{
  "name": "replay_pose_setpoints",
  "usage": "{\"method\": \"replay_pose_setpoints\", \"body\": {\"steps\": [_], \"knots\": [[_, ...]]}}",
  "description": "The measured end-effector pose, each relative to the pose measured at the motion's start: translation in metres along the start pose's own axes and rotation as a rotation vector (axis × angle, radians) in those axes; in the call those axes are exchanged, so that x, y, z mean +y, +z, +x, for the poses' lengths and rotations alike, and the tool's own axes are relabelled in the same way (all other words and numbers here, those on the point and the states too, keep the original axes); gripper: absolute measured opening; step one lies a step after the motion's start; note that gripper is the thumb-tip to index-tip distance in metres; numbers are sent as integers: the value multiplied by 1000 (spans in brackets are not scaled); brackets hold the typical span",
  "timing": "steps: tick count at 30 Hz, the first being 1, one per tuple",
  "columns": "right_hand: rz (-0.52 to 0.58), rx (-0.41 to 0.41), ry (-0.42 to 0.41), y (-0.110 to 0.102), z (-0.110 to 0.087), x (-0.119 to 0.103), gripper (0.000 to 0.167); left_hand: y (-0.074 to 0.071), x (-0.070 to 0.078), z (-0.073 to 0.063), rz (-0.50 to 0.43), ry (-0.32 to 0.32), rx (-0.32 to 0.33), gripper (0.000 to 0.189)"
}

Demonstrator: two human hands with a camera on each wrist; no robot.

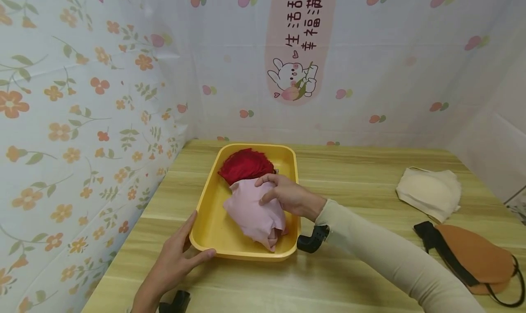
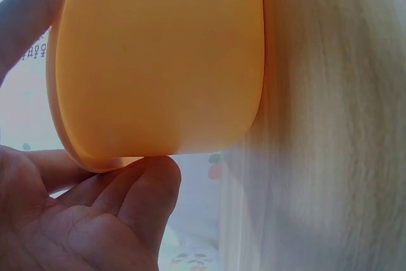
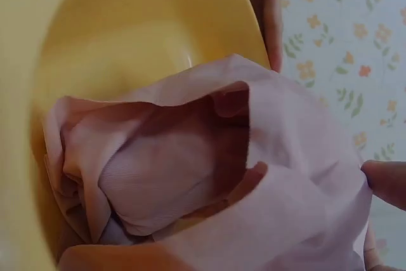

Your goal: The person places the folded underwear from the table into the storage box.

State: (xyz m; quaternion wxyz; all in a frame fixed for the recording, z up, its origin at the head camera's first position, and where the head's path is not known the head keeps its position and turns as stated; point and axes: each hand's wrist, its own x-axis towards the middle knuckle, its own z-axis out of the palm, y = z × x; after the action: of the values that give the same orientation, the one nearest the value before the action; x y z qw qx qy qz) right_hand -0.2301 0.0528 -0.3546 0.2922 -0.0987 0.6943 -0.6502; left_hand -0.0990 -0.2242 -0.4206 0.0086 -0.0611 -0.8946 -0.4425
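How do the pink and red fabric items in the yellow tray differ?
The pink item is pale, the red item deep-coloured. The pink item lies nearer the person, the red item farther. The right hand holds the pink item, not the red item. Both look rumpled.

Fingers (image 2: 152,188) touch the yellow tray (image 2: 158,68) beside a wood-grained tabletop (image 2: 336,118).

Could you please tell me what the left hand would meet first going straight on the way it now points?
The round-cornered yellow plastic tray: the left hand touches its near left corner, so that comes first. Beyond it, probably the crumpled pink fabric, though depth is hard to judge.
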Motion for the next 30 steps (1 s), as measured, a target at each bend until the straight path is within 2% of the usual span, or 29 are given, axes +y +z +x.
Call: {"method": "replay_pose_setpoints", "body": {"steps": [3,5,13,16,19,22,25,30], "knots": [[-48,-30,-1,3,1,0,42,0,0,-1,-2,-3,2,104],[-121,-39,-5,5,2,0,42,0,0,-2,-5,-2,5,104],[-534,-55,-104,13,0,11,41,-2,0,-1,0,28,2,102],[-736,-66,-183,13,0,11,42,-2,0,1,-2,46,6,101],[-1013,-45,-269,11,0,9,44,-2,0,2,-1,73,14,100],[-1204,-29,-289,8,-3,6,47,-1,0,3,2,97,19,100],[-1269,-33,-273,5,-6,1,48,-1,0,2,-2,93,21,100],[-1288,-36,-291,-2,-11,-9,45,-1,0,-1,-10,66,16,101]]}}
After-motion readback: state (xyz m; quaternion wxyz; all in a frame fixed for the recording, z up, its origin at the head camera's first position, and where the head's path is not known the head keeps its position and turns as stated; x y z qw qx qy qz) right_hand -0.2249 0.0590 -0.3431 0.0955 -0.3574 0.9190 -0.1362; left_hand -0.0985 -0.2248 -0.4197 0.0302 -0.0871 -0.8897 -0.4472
